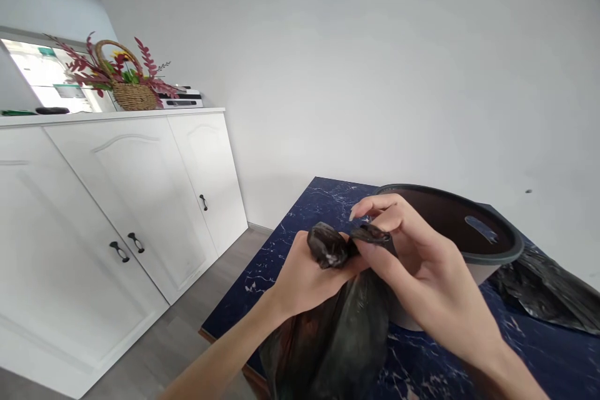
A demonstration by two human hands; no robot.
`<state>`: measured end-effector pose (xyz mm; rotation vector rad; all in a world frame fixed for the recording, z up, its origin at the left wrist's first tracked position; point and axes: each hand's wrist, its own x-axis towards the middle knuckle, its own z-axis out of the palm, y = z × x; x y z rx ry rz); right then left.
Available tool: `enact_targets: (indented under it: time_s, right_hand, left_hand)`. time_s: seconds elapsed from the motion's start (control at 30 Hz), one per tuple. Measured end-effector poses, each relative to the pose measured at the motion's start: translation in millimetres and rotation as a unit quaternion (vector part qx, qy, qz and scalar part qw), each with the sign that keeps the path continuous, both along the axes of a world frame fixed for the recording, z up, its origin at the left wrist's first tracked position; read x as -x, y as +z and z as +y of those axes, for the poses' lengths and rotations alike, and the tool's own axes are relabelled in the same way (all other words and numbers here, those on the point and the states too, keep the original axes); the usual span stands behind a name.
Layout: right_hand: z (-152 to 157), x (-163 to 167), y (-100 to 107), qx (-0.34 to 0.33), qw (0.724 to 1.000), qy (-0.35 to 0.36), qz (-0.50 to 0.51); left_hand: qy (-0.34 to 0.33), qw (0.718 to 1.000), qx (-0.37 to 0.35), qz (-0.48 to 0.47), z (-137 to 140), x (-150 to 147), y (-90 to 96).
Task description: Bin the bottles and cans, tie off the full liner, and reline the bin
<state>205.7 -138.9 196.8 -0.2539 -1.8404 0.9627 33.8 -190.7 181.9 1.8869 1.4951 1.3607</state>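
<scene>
A black plastic garbage bag (347,337) hangs down in front of me, its top gathered into a twisted neck. My left hand (304,275) is closed around that neck, and a bunched lump of plastic sticks out above the fist. With thumb and fingers, my right hand (422,262) pinches a piece of the bag's top just right of the left hand. Behind my right hand stands a trash can (497,256) with a dark rim, a brown inside and an oval handle hole. The bag's lower part runs out of view.
The can stands on a dark blue marbled table (276,256). More black plastic bags (548,287) lie to its right. At left is a white cabinet (131,200) topped by a flower basket (135,95) and a white device (182,99). A white wall (375,75) rises behind.
</scene>
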Motion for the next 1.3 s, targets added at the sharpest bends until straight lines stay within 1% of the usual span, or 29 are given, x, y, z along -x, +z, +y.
enact_targets:
  time_s: [0.03, 0.1, 0.13, 0.17, 0.3, 0.37, 0.43, 0.5, 0.57, 0.63, 0.7, 0.77, 0.87, 0.93, 1.03, 1.13, 1.23, 1.3]
  right_hand:
    - [4, -3, 0, 0.007, 1.000, 0.029, -0.004]
    - [12, -9, -1, 0.024, 0.993, 0.115, -0.020]
    - [15, -10, -1, 0.034, 0.988, 0.150, -0.035]
    - [18, -10, -2, 0.045, 0.983, 0.169, -0.057]
    - [21, 2, -5, 0.069, 0.967, 0.181, -0.163]
    - [19, 10, -7, 0.066, 0.962, 0.198, -0.178]
    - [17, 16, -12, 0.061, 0.964, 0.191, -0.175]
    - [18, 19, -17, 0.052, 0.971, 0.155, -0.175]
    - [21, 19, -21, 0.053, 0.975, 0.118, -0.178]
    - [25, 20, -23, 0.079, 0.976, 0.110, -0.170]
    - [29, 21, -24, 0.133, 0.974, 0.114, -0.143]
    - [33, 23, -24, 0.214, 0.963, 0.131, -0.099]
    - [37, 25, -23, 0.334, 0.925, 0.181, -0.004]
    - [37, 27, -22, 0.370, 0.902, 0.215, 0.055]
    - [34, 31, -20, 0.401, 0.880, 0.234, 0.095]
    - [28, 36, -19, 0.435, 0.871, 0.208, 0.098]
    - [23, 38, -23, 0.429, 0.881, 0.182, 0.084]
    - [23, 38, -26, 0.400, 0.899, 0.163, 0.066]
  left_hand:
    - [-0.010, 1.000, 0.001, -0.016, -1, 1, 2.0]
    - [-0.034, 0.998, 0.001, -0.048, -5, 4, 7.8]
    - [-0.036, 0.998, 0.001, -0.056, -6, 6, 11.2]
    - [-0.032, 0.998, 0.000, -0.059, -8, 7, 14.5]
    - [-0.017, 0.998, -0.028, -0.054, -13, 10, 21.1]
    - [-0.005, 0.998, -0.048, -0.043, -15, 11, 18.9]
    - [0.031, 0.997, -0.065, -0.036, -16, 13, 15.3]
    - [0.061, 0.996, -0.066, -0.030, -16, 15, 13.0]
    - [0.067, 0.996, -0.061, -0.026, -16, 17, 13.2]
    - [0.065, 0.995, -0.064, -0.026, -15, 18, 14.6]
    - [0.079, 0.993, -0.078, -0.035, -14, 19, 15.4]
    - [0.093, 0.991, -0.080, -0.056, -12, 21, 14.5]
    - [0.087, 0.989, -0.066, -0.100, -10, 23, 11.6]
    - [0.067, 0.988, -0.049, -0.127, -10, 24, 10.1]
    - [0.024, 0.988, -0.019, -0.148, -10, 22, 9.6]
    - [-0.001, 0.989, -0.002, -0.145, -11, 20, 10.9]
    - [0.008, 0.994, -0.007, -0.108, -13, 21, 14.2]
    - [0.029, 0.997, -0.034, -0.061, -16, 23, 17.6]
